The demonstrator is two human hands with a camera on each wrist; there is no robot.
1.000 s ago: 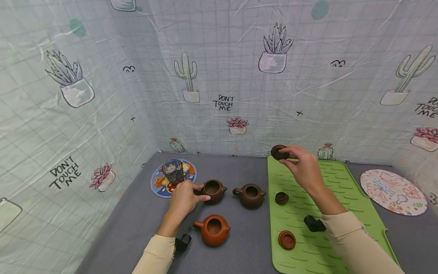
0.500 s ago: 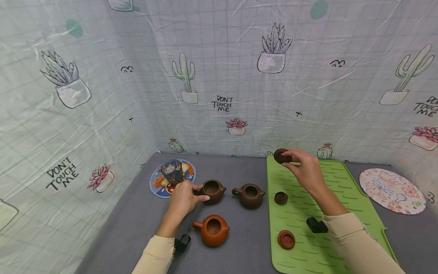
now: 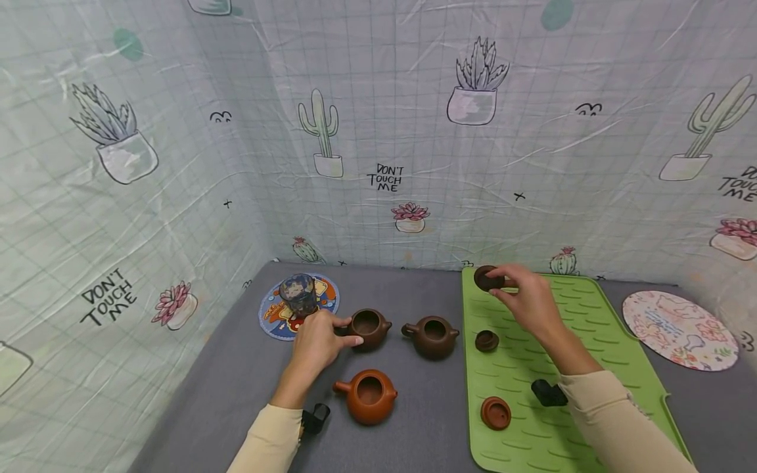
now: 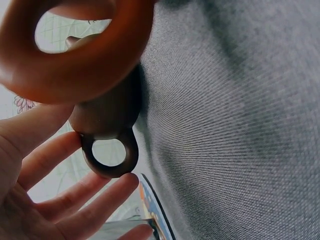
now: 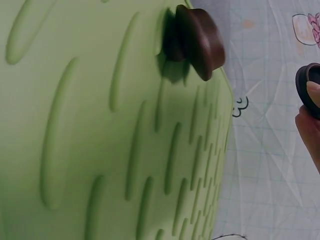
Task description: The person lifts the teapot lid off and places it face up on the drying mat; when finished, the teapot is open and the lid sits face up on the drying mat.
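My left hand holds a dark brown teapot at its handle end, thumb and index finger on either side. In the left wrist view, the other fingers spread beside its ring handle. High over the far left corner of the green mat, my right hand pinches a dark round teapot lid at its edge. A second brown teapot and an orange teapot stand lidless on the grey cloth. A small brown lid and an orange lid lie on the mat.
A glass stands on a blue patterned round coaster behind the left hand. The ridged green mat covers the right side. Beyond it lies a pink floral oval mat. A printed curtain closes off the back and left.
My right hand has come down slightly and a little to the right with the dark lid, which is now tilted differently. The left hand and the teapots have stayed put.
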